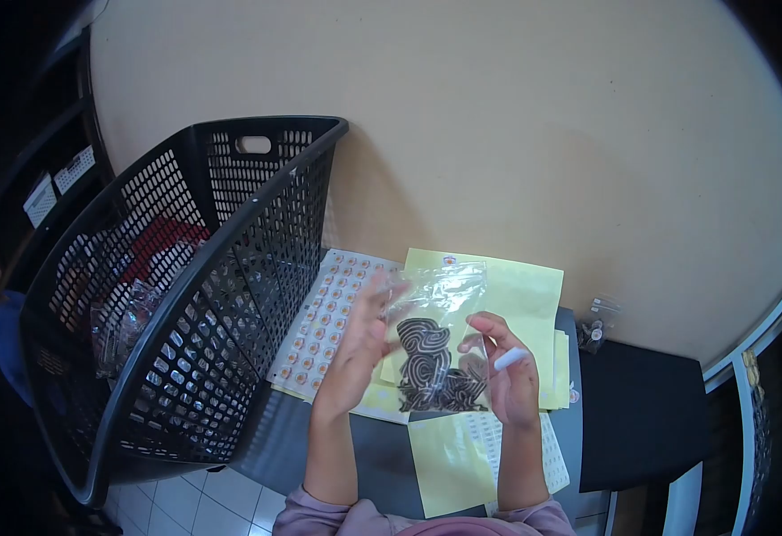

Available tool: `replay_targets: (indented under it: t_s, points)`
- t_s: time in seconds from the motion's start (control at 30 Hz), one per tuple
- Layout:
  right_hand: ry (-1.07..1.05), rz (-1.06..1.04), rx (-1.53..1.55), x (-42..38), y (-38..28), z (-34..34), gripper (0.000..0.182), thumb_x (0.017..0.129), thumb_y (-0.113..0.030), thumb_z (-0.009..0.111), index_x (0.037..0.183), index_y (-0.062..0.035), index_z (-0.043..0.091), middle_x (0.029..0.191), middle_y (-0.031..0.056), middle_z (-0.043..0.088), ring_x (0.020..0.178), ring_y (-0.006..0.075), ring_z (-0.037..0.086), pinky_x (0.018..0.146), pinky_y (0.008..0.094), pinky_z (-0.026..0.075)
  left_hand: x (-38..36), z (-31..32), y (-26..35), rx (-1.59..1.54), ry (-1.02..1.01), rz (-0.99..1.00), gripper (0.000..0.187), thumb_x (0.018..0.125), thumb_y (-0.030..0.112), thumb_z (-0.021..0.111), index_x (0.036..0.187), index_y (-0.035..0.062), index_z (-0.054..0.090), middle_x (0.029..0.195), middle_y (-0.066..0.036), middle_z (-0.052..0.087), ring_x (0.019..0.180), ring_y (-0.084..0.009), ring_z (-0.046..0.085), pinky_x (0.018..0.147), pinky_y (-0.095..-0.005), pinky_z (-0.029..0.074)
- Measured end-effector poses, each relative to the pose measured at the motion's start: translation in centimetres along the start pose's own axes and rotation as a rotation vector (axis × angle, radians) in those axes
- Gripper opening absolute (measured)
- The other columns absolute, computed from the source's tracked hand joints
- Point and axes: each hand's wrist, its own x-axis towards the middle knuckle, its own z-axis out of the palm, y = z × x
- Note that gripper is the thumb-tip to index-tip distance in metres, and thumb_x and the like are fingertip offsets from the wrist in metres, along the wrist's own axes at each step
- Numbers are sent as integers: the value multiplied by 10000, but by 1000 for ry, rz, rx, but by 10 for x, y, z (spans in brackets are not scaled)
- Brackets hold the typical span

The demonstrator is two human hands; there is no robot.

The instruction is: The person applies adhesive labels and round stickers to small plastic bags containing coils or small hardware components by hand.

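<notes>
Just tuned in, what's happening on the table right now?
A person holds a clear plastic bag upright in both hands over a dark table. The bag holds black-and-white patterned pieces. The left hand grips its left edge; the right hand pinches the right side. Sticker sheets and yellow backing sheets lie underneath. A black basket stands at the left.

No readable words anywhere; the sticker sheet [324, 317] carries rows of small round orange marks, too tiny to make out; the clear bag [434, 344] shows a black swirl pattern, no letters; the white labels [58, 183] on the dark shelf at left stay blurred.
</notes>
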Motion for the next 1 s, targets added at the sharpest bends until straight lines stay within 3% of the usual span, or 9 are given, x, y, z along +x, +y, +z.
replay_targets:
  t_s: [0.03, 0.17, 0.33, 0.4, 0.43, 0.5, 0.53, 0.63, 1.0]
  points:
    - [4, -2, -1, 0, -1, 1, 571, 843, -414, 462, 1138, 75, 441, 1168, 99, 390, 926, 174, 490, 698, 271, 426, 1, -2, -1, 9, -153, -234, 719, 779, 11, 544, 1335, 57, 91, 1229, -157, 363, 1014, -208, 458, 850, -314, 415]
    - [151, 51, 146, -3, -1, 0, 557, 858, -414, 429, 1133, 70, 443, 1158, 101, 408, 938, 157, 490, 736, 259, 431, -1, 19, -9, -23, -181, -28, 849, 719, -24, 595, 1346, 74, 30, 1226, -193, 364, 1049, -206, 452, 866, -300, 397]
    - [221, 41, 286, -1, 6, -3, 513, 877, -385, 404, 1141, 53, 442, 1130, 106, 444, 960, 170, 488, 794, 280, 417, -4, 17, -16, 36, -252, -314, 843, 703, -77, 605, 1335, 41, 61, 1156, -166, 435, 1030, -180, 478, 813, -272, 432]
    - [336, -191, -240, 5, 5, -1, 399, 865, -308, 457, 1111, 4, 485, 1101, 111, 460, 941, 192, 486, 807, 303, 396, -2, 23, -14, 68, -239, -291, 823, 708, -82, 600, 1333, 35, 76, 1139, -158, 448, 1010, -169, 487, 807, -265, 434]
    - [338, -191, -240, 5, 3, -2, 399, 865, -308, 457, 1111, 4, 485, 1101, 111, 460, 941, 192, 486, 807, 303, 396, 0, 24, -14, 99, -227, -263, 803, 713, -86, 594, 1330, 29, 92, 1122, -150, 461, 989, -158, 497, 800, -258, 436]
    - [469, -600, -1044, 3, 0, -7, 244, 808, -195, 552, 998, -43, 563, 1031, 107, 480, 905, 218, 489, 802, 322, 378, -1, 25, -17, 187, -194, -236, 787, 714, -95, 585, 1329, 29, 109, 1106, -132, 472, 967, -146, 503, 812, -263, 434]
    - [503, -635, -1121, -1, -3, -5, 130, 723, -131, 642, 840, -83, 616, 924, 67, 500, 832, 208, 483, 736, 311, 373, -2, 29, -15, 238, -182, -199, 767, 713, -94, 585, 1325, 30, 139, 1101, -125, 476, 960, -141, 505, 812, -260, 433]
    - [457, -739, -1365, -6, -3, -7, 111, 674, -146, 687, 766, -115, 634, 818, 13, 496, 769, 179, 474, 683, 304, 349, -3, 33, -11, 308, -180, -175, 728, 708, -91, 586, 1312, 27, 198, 1084, -111, 487, 945, -132, 508, 806, -251, 436]
    - [382, -809, -1550, -4, -3, -6, 146, 643, -192, 715, 775, -187, 653, 763, -66, 481, 680, 104, 463, 683, 275, 288, -4, 37, -8, 349, -179, -268, 693, 669, -104, 599, 1277, -8, 282, 1056, -92, 510, 951, -140, 513, 808, -256, 430]
